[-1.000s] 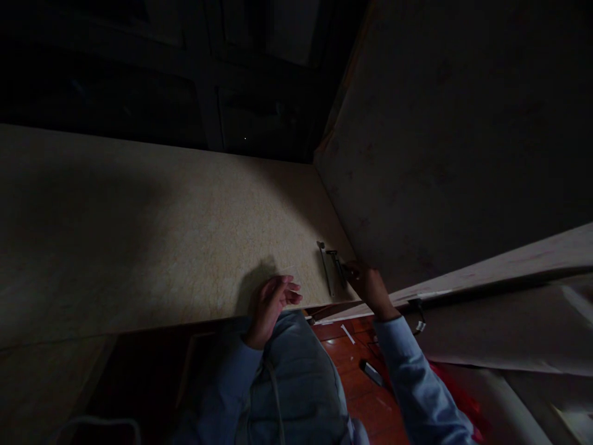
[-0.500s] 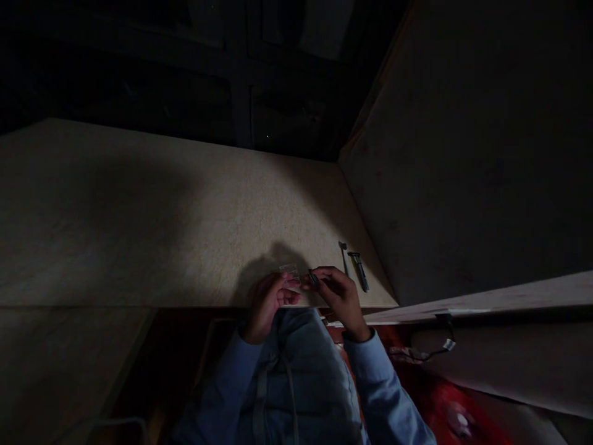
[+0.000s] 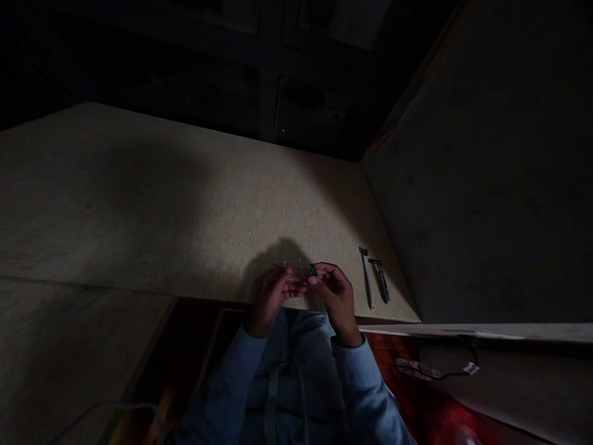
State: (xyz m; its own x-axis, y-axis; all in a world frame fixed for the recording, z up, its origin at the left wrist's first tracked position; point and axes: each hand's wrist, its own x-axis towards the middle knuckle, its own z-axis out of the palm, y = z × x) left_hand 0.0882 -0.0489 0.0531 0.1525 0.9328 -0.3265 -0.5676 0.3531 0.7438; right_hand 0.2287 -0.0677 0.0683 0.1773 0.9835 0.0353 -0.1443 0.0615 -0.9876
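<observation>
Near the table's front edge, my left hand (image 3: 269,301) has its fingers curled round a small clear plastic case (image 3: 296,269). The case's outline is faint in the dim light. Close beside it, my right hand (image 3: 339,301) pinches a small dark piece with a green strip (image 3: 313,270) between thumb and fingers. It looks like a razor cartridge, but the light is too low to be sure. To the right of my right hand lie a toothbrush (image 3: 368,281) and a razor (image 3: 383,285), side by side on the table and touched by neither hand.
The pale marbled table (image 3: 222,210) meets a wall (image 3: 472,216) on the right and a dark window frame (image 3: 269,93) at the back. Below the right edge, a black cable (image 3: 451,374) with a white tag hangs over a reddish floor.
My right hand has come left from the razor to my left hand, bringing the small dark piece to the clear case. The view has swung, shifting the table rightward.
</observation>
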